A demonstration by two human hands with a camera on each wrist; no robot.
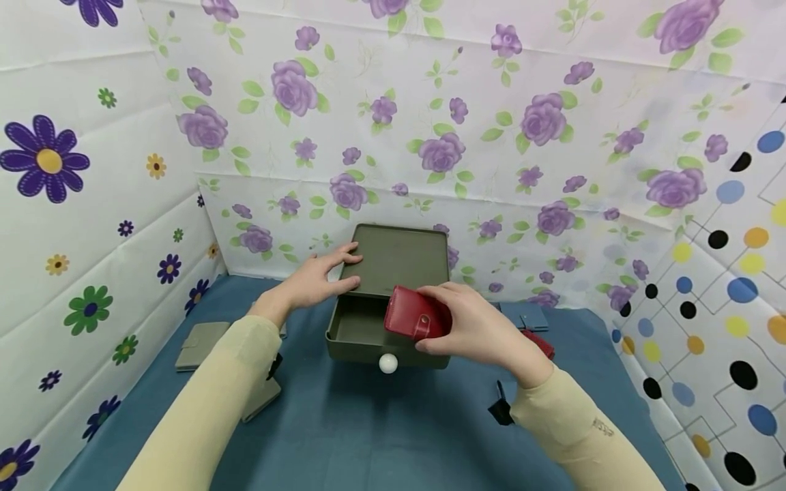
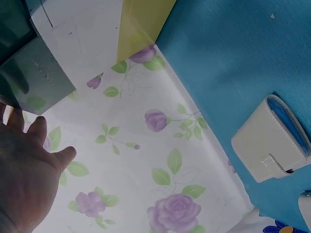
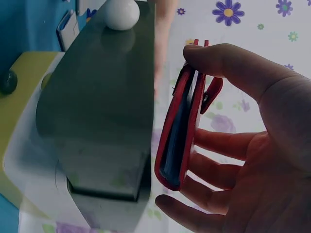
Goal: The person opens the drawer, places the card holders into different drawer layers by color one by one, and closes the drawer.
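Observation:
A dark olive box [image 1: 402,259] stands at the back of the table, its drawer [image 1: 356,351] pulled out by a round white knob [image 1: 388,363]. My left hand [image 1: 307,283] rests its fingers on the box's left top edge. Over the right part of the drawer, my right hand [image 1: 475,320] grips a red snap wallet [image 1: 405,314]. Seen from its edge in the right wrist view, the wallet [image 3: 170,145] lies between thumb and fingers, its strap sticking out. The wallet and hand hide the drawer's right side.
Pale wallets lie left, one [image 1: 202,344] farther out and another [image 1: 263,399] under the left forearm. To the right are a blue wallet [image 1: 528,316], a red item [image 1: 540,344] partly behind the right wrist, and a small black object [image 1: 501,411]. Patterned sheets wall the table.

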